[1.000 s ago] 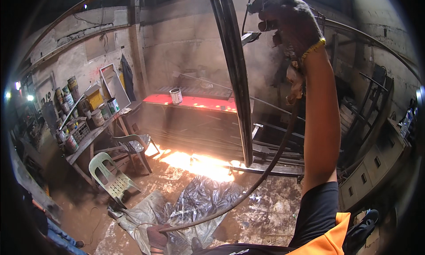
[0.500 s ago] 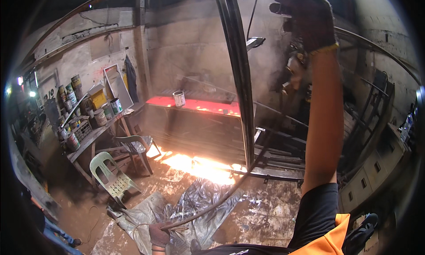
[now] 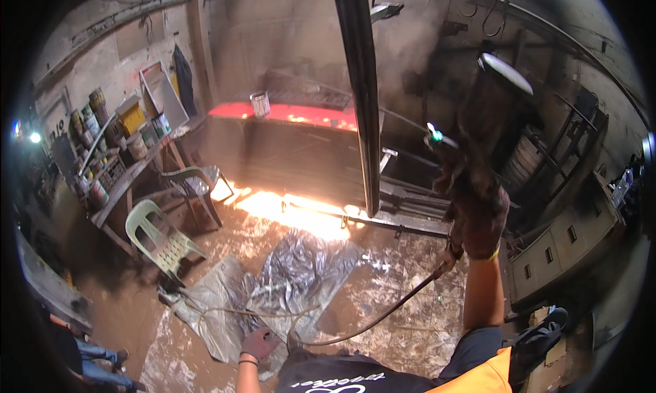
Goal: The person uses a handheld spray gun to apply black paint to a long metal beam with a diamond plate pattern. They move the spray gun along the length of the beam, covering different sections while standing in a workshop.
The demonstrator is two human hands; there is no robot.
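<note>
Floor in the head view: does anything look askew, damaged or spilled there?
Yes: the plastic sheeting lies crumpled instead of flat, and the floor is blotched pale and brown. I can't tell whether that is wear, dirt or an old spill.

Welding cable [image 3: 372, 324]: dark, sagging in a slack curve from lower centre up to right. Welding tool [image 3: 449, 143] above it: dark body, details unreadable, pale tip angled up-left, end glowing greenish-white.
</note>
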